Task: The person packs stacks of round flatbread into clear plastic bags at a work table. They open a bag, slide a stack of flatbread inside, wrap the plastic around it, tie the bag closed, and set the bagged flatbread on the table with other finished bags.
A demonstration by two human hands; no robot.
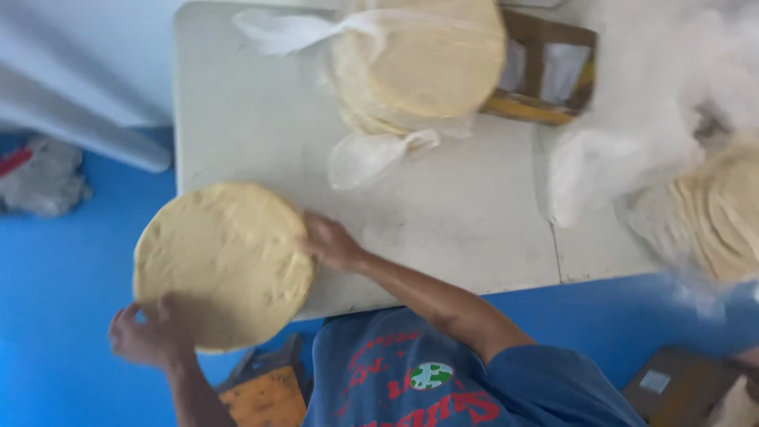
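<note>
While both hands steady it, a stack of pale round tortillas [225, 261] sits at the near left corner of the white table [443, 213], partly overhanging the edge. The left hand [150, 334] cups the stack's near rim with fingers curled against it, and the right hand [332, 242] presses its fingertips on the stack's right side; the stack is held between the two, neither hand closing round it. Farther back on the table lies a bagged tortilla stack [423, 63] in thin clear plastic, with a cardboard box [545, 75] just beside it on the right. At the far right, blurred, more tortillas [723, 213] fan out under a white plastic sheet [624, 150]. A blue floor [55, 269] shows beneath.
</note>
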